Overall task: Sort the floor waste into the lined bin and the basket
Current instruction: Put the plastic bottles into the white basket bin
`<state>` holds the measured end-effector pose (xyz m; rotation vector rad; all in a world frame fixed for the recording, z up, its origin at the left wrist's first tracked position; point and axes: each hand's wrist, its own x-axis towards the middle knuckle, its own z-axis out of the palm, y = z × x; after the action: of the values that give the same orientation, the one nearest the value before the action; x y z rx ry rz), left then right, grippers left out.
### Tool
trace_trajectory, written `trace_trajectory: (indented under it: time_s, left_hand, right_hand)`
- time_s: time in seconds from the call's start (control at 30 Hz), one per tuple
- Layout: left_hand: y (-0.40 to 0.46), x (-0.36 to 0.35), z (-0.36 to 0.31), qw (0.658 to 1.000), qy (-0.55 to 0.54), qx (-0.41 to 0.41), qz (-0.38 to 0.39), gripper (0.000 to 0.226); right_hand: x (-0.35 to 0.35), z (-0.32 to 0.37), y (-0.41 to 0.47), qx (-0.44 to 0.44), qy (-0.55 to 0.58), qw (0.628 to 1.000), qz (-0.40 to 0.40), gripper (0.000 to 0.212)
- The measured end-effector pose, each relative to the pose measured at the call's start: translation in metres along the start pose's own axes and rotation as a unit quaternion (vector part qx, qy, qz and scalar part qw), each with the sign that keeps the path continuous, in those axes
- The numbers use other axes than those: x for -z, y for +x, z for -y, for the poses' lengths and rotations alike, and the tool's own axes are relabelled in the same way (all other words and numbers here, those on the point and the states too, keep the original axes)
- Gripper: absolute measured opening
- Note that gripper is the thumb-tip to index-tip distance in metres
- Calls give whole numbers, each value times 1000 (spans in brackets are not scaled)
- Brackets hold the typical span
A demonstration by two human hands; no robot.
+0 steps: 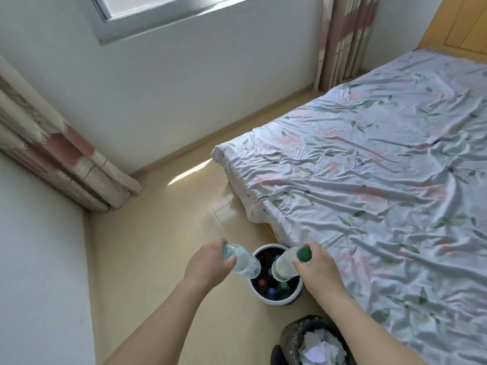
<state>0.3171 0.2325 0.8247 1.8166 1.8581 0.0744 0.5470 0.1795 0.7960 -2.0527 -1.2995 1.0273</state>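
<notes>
**Two bottles over the basket**

We held a clear bottle point(243, 262) in our left hand point(210, 262) and a green-capped bottle point(286, 264) in our right hand point(315, 270), fingers wrapped round each, both poised above the basket point(274, 301) w/ bottles inside. The lined bin point(297, 335), near right, held paper. Next, prob.: let go so both drop in.

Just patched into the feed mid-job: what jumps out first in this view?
Two clear plastic bottles are held over the round basket at bottom centre: the left hand grips one, and the right hand grips the green-capped bottle. Coloured caps show inside the basket. The black-lined bin, holding white paper scraps, stands nearer at the bottom edge, with the rumpled floral bed filling the right.
</notes>
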Motion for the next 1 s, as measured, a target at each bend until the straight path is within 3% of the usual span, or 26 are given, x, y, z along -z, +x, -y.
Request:
trace_trajectory:
  time_s: [0.13, 0.33, 0.47, 0.6, 0.83, 1.0]
  left_hand:
    - [70, -41, 1, 1000, 15, -17, 17, 25]
    - [220, -193, 44, 992, 80, -63, 68, 27]
    - [278, -291, 83, 982, 139, -89, 89, 19]
    - [303, -367, 111, 975, 168, -103, 101, 19]
    - [330, -435, 142, 959, 223, -148, 94, 8]
    - [349, -460, 164, 940, 257, -187, 128, 40]
  right_hand:
    - [-31, -26, 54, -26, -50, 997, 43, 20]
    - [-134, -123, 175, -76, -89, 990, 82, 21]
    - [-199, -185, 232, -58, -107, 987, 107, 21]
    - [-253, -237, 262, -36, -131, 981, 138, 18]
    - [-305, -278, 286, -24, -146, 977, 154, 21]
    - [-325, -282, 306, -8, -132, 982, 138, 21]
